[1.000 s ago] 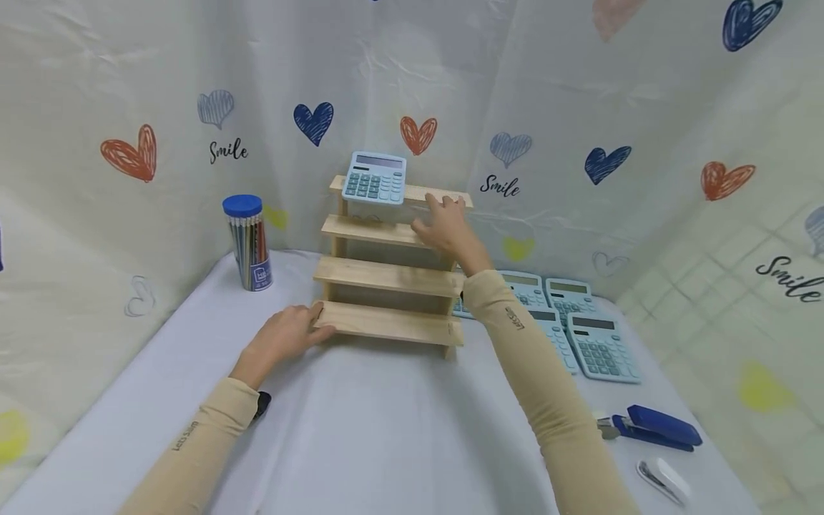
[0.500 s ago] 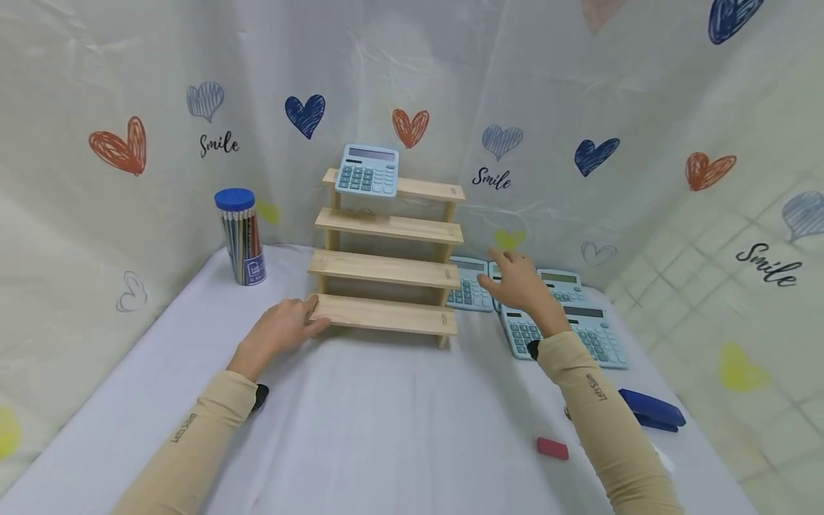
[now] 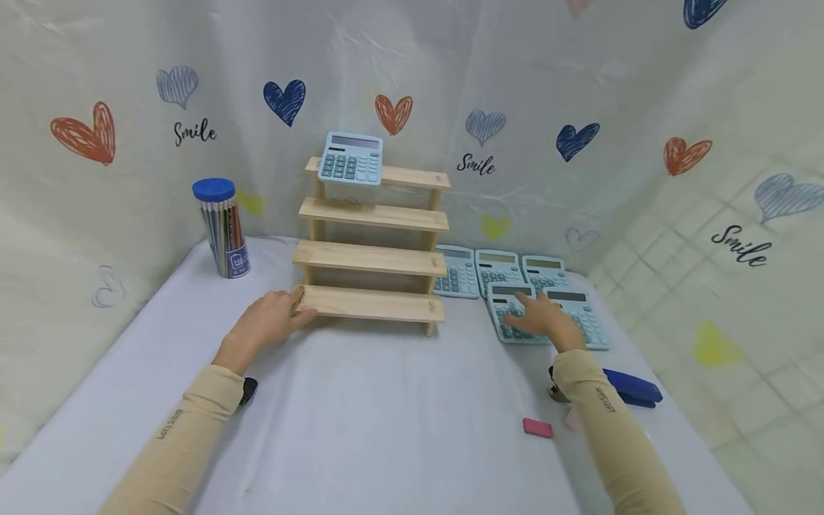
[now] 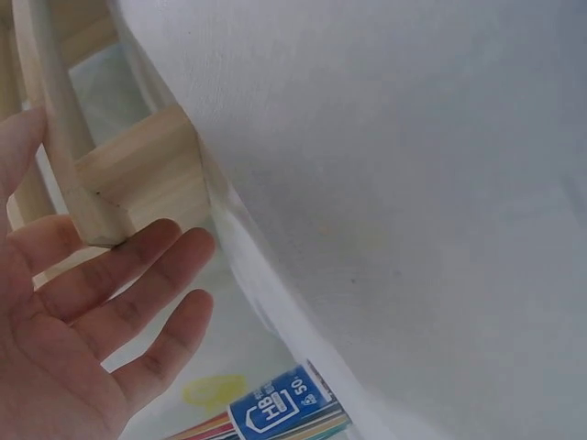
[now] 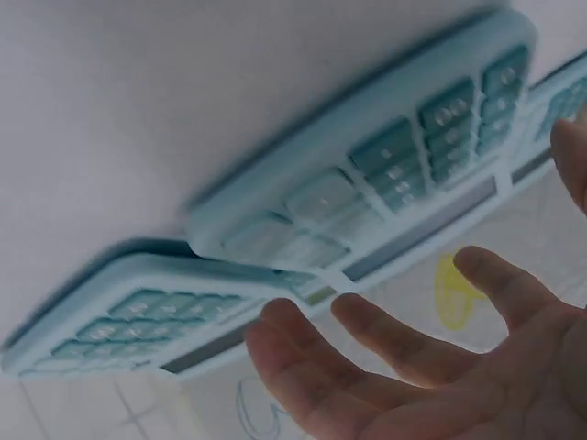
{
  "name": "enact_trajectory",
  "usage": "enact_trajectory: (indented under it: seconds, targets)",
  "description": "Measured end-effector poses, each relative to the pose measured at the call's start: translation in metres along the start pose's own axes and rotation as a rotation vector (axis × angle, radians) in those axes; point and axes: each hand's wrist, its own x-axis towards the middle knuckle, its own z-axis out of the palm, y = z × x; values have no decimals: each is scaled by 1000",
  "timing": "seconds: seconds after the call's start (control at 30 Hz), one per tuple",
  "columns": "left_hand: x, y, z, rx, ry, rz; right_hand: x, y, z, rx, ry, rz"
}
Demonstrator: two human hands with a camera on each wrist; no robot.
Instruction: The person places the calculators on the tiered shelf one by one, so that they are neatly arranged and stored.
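Left hand (image 3: 265, 323) pinches the rack (image 3: 370, 302) low down; right hand (image 3: 543, 319) spread over calculators (image 3: 501, 307).
The rack partly hides one calculator (image 3: 460, 273); a sleeve (image 3: 614, 425) covers part of the stapler (image 3: 634, 388).

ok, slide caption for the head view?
Left hand holding a tiered wooden rack topped by one calculator, right hand over more calculators on the table.

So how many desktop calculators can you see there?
6: one desktop calculator on the top tier of the wooden display rack; five to its right on the table, three in a back row and two in front. Others could be hidden behind the rack.
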Motion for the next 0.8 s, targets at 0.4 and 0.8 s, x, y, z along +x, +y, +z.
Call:
enact_trajectory:
  seconds: [0.4,0.8]
  targets:
    - [-1,-2,0,-2,-23,-13,21,-2,19,1,-122,149]
    - [0,-5,1,1,-20,1,26,-10,20,81,-101,216]
